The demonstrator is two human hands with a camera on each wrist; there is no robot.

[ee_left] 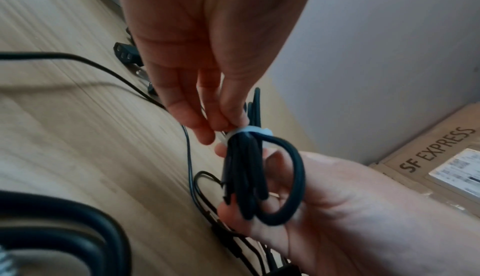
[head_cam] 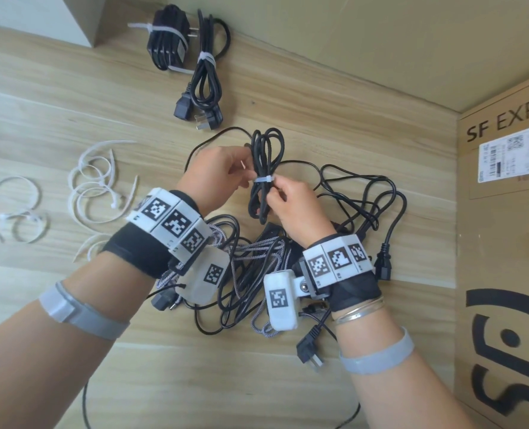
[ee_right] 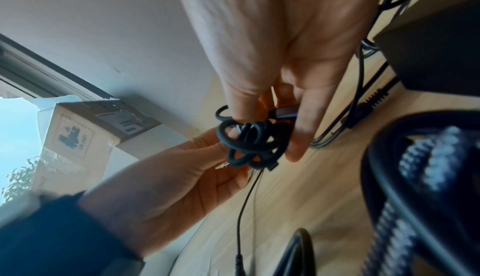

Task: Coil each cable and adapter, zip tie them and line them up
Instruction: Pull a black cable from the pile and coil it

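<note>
Above the worktop, the left hand pinches the zip tie around a coiled black cable; the right hand grips the coil's lower half.

The cardboard box reads "SF EXPRESS" in black.

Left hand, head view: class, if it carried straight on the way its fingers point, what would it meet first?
The left hand points right at the zip tie around the coiled cable, which its fingers already pinch.
</note>
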